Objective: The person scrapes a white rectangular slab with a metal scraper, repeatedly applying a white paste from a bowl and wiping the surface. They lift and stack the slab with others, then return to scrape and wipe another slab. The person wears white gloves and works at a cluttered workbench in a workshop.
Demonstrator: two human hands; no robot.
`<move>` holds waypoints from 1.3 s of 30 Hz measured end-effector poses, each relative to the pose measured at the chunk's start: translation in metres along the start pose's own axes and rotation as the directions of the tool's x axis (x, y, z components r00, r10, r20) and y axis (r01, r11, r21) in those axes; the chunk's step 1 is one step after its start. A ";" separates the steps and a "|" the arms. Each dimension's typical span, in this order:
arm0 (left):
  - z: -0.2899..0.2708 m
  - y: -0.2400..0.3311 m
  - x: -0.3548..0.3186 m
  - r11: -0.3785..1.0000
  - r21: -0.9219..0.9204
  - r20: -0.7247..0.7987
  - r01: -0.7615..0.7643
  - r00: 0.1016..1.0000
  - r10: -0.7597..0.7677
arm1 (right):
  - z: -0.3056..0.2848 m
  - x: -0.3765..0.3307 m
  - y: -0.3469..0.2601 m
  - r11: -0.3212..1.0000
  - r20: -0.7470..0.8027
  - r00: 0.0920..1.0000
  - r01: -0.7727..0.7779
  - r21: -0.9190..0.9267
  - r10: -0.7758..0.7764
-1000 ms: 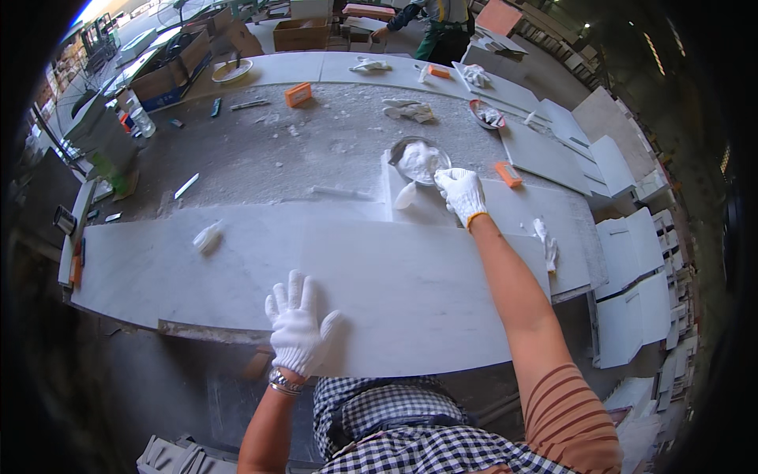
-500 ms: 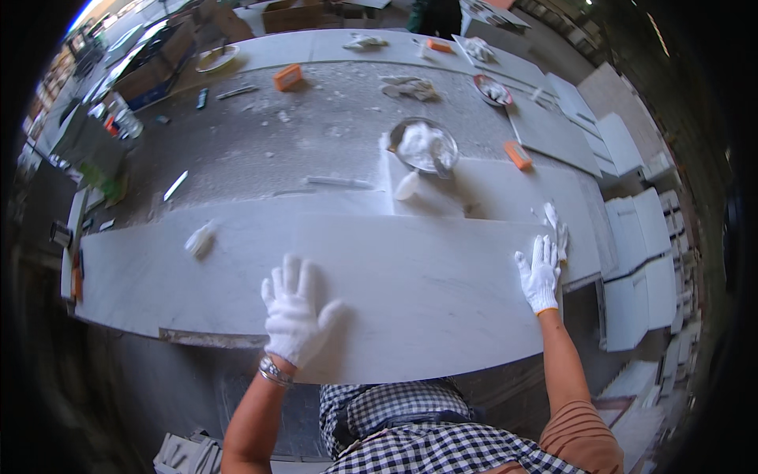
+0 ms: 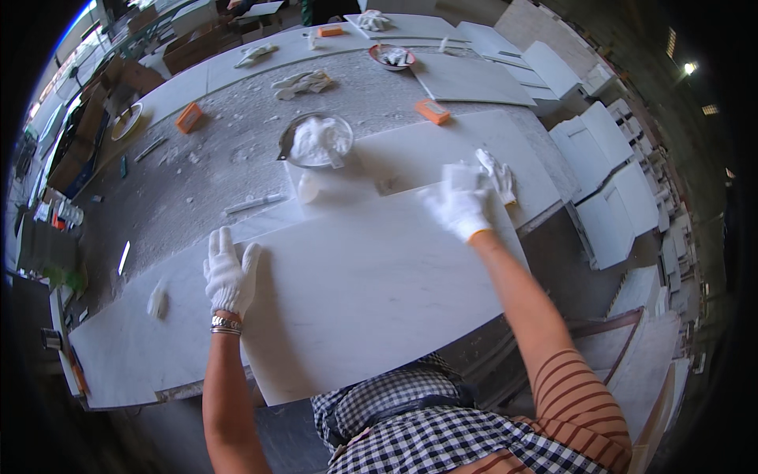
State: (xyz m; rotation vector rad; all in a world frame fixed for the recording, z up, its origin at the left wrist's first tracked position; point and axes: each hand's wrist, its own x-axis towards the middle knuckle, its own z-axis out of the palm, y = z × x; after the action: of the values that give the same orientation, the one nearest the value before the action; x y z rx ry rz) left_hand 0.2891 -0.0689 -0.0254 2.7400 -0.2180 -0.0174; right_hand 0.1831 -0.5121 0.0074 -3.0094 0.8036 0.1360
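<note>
A large white marble-look slab (image 3: 371, 292) lies in front of me, overlapping a similar slab (image 3: 142, 340) beneath it on the left. My left hand (image 3: 229, 272), in a white knit glove, rests at the upper slab's left edge, fingers stretched out and holding nothing. Over the far right corner is my right hand (image 3: 458, 209), gloved too. Motion smears its fingers, and whether the pale patch at their tips is a held thing is unclear. A loose white glove (image 3: 497, 175) lies just beyond it.
Beyond the slab stand a metal bowl of white powder (image 3: 317, 141) and a small white bottle (image 3: 309, 188). Orange boxes (image 3: 433, 110), more gloves (image 3: 304, 83) and a red-rimmed bowl (image 3: 392, 57) lie farther off. Stacked pale panels (image 3: 608, 189) stand at the right.
My right hand has left its flat rest near the slab's right edge and moved to the far right corner. My left hand stays at the left edge. The view has turned right.
</note>
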 end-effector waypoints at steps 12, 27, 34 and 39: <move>0.009 -0.019 0.010 0.994 -0.036 -0.032 -0.106 0.994 0.105 | 0.008 -0.250 -0.249 0.278 0.107 0.258 0.921 0.271 -0.960; 0.006 -0.024 -0.048 0.992 -0.021 -0.082 -0.124 0.989 0.122 | 0.015 -0.153 0.132 0.956 -0.119 0.952 -0.290 -0.050 0.283; -0.009 -0.028 -0.181 0.954 -0.166 -0.116 -0.251 0.965 0.234 | 0.022 -0.202 0.062 0.967 -0.137 0.990 0.003 -0.256 -0.040; -0.010 -0.025 -0.226 0.965 -0.244 -0.029 -0.095 0.995 0.091 | 0.012 -0.240 -0.069 0.843 -0.013 0.843 0.538 -0.014 -0.538</move>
State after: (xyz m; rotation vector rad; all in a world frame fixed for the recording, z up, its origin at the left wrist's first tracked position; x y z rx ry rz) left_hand 0.0702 -0.0078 -0.0299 2.4805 -0.3173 0.0051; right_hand 0.0099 -0.3325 0.0175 -3.1054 -0.0723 0.0989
